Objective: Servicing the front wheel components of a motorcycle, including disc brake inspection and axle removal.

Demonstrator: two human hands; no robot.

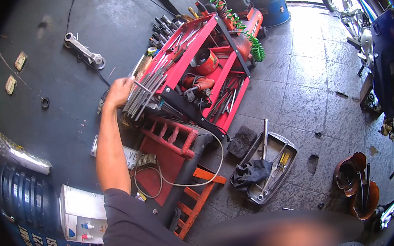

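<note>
My left hand (120, 92) is closed at the near-left end of a red tool cart (191, 53). Its fingers curl around the end of a slim metal rod-like tool (143, 85); the gripped part is hidden, and its exact kind is unclear. Several similar metal rods (140, 102) cluster right beside and below the hand, along the cart's edge. Spanners and other long tools lie in the top tray. On the cart's middle shelf are a red can (204, 62) and a red power tool (198, 82). My right hand is out of view.
A red metal rack (168, 137) and an orange frame (196, 193) stand below the cart. On the tiled floor sits a tray (282, 172) with a dark cloth and tools. A red compressor (249, 27) is behind; a motorcycle (363, 38) stands at right. White bucket (80, 203) at lower left.
</note>
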